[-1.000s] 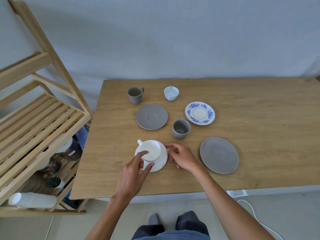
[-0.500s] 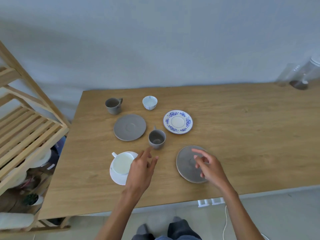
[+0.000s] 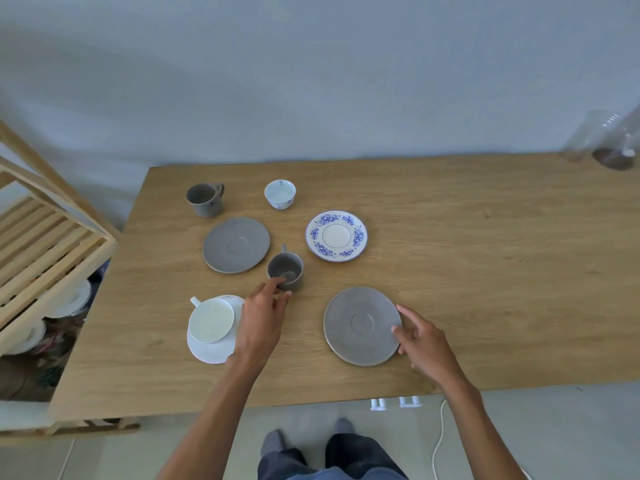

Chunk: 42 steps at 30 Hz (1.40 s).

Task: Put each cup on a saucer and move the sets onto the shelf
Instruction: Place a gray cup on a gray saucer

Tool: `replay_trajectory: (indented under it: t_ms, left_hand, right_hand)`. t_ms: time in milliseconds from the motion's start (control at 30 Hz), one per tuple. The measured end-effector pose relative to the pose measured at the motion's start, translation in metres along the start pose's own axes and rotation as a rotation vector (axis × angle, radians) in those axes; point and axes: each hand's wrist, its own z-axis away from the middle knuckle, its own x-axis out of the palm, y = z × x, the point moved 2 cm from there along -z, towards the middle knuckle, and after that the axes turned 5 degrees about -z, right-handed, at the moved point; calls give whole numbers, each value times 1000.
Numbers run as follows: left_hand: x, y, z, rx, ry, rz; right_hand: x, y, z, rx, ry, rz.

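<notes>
Left hand [image 3: 263, 317] reached grey cup [image 3: 285, 271] at table [image 3: 485, 271] centre, fingers loosely curled at rim — not yet gripping. Right hand [image 3: 424, 344], open, touched grey saucer [image 3: 362, 325] edge. Stoneware likely heavy, brittle, slick — pinch cup wall.

You have one view only, head-worn, wide-angle, looking forward and down from above the near edge of the wooden table [image 3: 485, 271]. It faces the grey wall [image 3: 311, 81] beyond the far edge. Close range: both forearms enter from the bottom. The wooden shelf [image 3: 52, 237] sits at the left margin, the floor [image 3: 554, 427] along the bottom.
</notes>
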Motion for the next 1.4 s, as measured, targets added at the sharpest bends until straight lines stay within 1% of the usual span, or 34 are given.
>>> replay_trajectory:
  t_ms: [267,500,700,800,967,1167,1400]
  left_hand:
    - [3,2,-7,37,69,-35]
    - [-2,-1,-11,31,63,-19]
    - [-25,-1,-2,3,93,47]
    - [-41,6,7,21,121,72]
    - [-37,10,20,72,60,100]
    - [-14,7,27,113,-43,42]
    - [-7,5,22,131,-33,14]
  right_hand:
    - [7,-2,-1,18,-72,-109]
    - [25,-17,-7,5,-97,-158]
    - [53,-39,-20,6,-129,-198]
    - [67,-51,-25,-12,-148,-212]
    - [88,-68,-32,-42,-166,-208]
    - [97,-75,-35,-58,-173,-224]
    - [99,-73,-33,-63,-156,-248]
